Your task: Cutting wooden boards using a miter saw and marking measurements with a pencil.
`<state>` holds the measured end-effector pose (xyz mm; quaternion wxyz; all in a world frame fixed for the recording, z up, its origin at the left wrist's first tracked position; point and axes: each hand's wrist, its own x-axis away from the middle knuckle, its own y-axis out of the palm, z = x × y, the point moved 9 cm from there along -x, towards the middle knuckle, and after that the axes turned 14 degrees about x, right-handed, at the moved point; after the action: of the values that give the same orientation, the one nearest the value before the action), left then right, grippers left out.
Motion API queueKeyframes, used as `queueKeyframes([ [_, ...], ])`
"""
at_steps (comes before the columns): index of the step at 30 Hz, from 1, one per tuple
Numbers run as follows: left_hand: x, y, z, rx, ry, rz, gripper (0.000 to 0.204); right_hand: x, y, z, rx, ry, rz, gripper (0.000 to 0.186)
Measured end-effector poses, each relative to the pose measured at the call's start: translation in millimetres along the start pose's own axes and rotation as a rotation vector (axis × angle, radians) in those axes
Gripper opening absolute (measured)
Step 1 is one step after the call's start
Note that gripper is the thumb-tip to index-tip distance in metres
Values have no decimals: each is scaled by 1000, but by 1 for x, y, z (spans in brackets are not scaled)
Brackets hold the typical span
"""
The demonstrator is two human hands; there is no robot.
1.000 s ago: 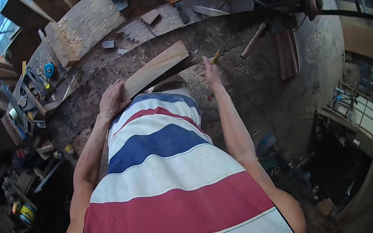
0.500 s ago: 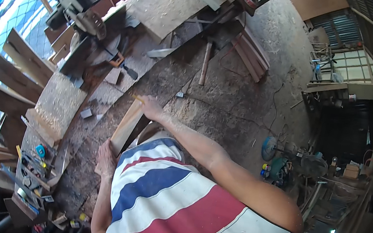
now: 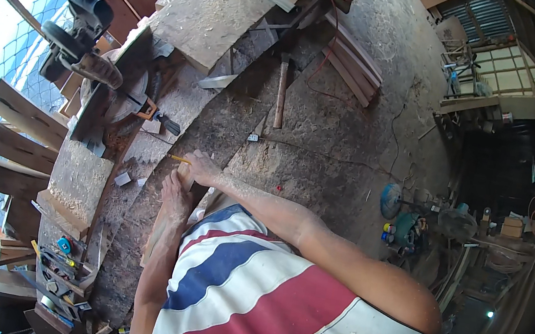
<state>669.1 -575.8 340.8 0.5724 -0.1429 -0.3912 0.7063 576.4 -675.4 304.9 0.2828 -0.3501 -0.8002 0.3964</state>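
Note:
A narrow, pale wooden board (image 3: 153,241) lies along the front of the workbench, close against my striped shirt. My left hand (image 3: 176,196) grips this board near its far end, fingers over the top face; hand and forearm cover much of the wood. Just beyond it, my right hand (image 3: 203,167) is closed on a thin yellow pencil (image 3: 178,158), which points left past the board's far end. The pencil's other end is hidden in the fingers.
A miter saw (image 3: 84,39) stands at the back left. A hammer (image 3: 281,94) lies farther off, near stacked wooden strips (image 3: 353,66). A blue tape measure (image 3: 64,245) and hand tools sit at the left. Shavings cover a plank (image 3: 78,174). A cord (image 3: 324,152) crosses the floor.
My left hand has slid up along the board toward its far end, close to my right hand. The right hand, with the pencil, has shifted slightly left and nearer in the picture.

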Motion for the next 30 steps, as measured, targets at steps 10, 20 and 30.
queueKeyframes([
  [10,0,-3,6,70,36,62,81,0,8,53,-543,260,-148,46],
  [20,-4,-3,6,82,62,108,90,10,-9,38,-451,235,-334,52],
  [30,-10,-3,13,106,58,93,98,13,-17,15,-160,36,-260,53],
])
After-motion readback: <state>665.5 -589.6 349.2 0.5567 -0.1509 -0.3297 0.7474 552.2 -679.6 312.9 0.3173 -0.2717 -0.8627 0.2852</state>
